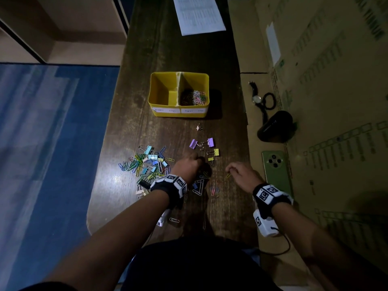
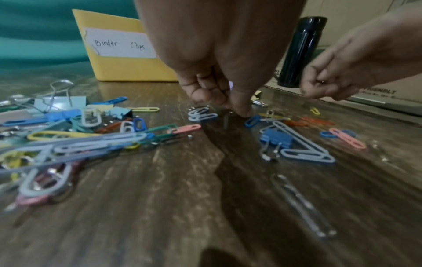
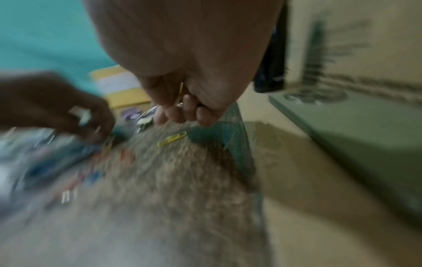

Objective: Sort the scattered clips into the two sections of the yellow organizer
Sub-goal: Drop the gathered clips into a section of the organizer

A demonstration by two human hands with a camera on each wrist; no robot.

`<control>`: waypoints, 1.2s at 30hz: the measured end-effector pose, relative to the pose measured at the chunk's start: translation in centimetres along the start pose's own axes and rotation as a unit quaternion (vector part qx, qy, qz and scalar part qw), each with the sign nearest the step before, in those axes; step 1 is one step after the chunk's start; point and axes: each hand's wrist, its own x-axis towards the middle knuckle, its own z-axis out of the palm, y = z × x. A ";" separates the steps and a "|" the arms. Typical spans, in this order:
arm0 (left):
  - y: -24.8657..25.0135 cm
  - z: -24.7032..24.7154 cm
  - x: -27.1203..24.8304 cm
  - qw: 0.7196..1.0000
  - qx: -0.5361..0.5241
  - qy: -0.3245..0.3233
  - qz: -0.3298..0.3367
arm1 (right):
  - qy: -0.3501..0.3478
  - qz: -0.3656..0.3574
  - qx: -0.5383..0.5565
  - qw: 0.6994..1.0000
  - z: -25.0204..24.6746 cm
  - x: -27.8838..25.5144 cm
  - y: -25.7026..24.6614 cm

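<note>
The yellow organizer (image 1: 159,113) stands mid-table; its left section is bare and its right one holds paper clips (image 1: 194,98). A label on it reads "Binder Clips" (image 2: 119,44). A mixed heap of clips (image 1: 147,164) lies to the left of my left hand (image 1: 198,159), whose curled fingertips (image 2: 239,111) pinch down on the table among small clips, apparently on a paper clip. Purple binder clips (image 1: 210,142) and yellow binder clips (image 1: 216,152) lie beyond it. My right hand (image 1: 230,170) hovers with its fingers curled round a thin clip (image 3: 181,93). A yellow paper clip (image 3: 171,138) lies under it.
A green phone (image 1: 276,166), a black bottle (image 1: 275,127) and a wristwatch (image 1: 256,99) lie on flat cardboard (image 1: 325,91) to the right. A printed sheet (image 1: 198,14) sits at the far end. The table's left edge (image 1: 109,143) drops to blue floor.
</note>
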 end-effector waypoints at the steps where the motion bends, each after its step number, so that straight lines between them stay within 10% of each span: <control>1: 0.2 0.0 0.0 1.000 0.005 -0.002 -0.009 | -0.008 -0.014 -0.030 0.999 0.3 0.1 0.3; 24: 0.1 0.5 0.8 0.999 0.006 -0.012 -0.046 | -0.051 -0.074 -0.227 0.970 1.8 -0.6 -0.1; 36: -0.5 0.9 1.0 1.000 0.016 -0.008 -0.013 | -0.013 0.087 0.154 0.984 2.3 1.7 -4.0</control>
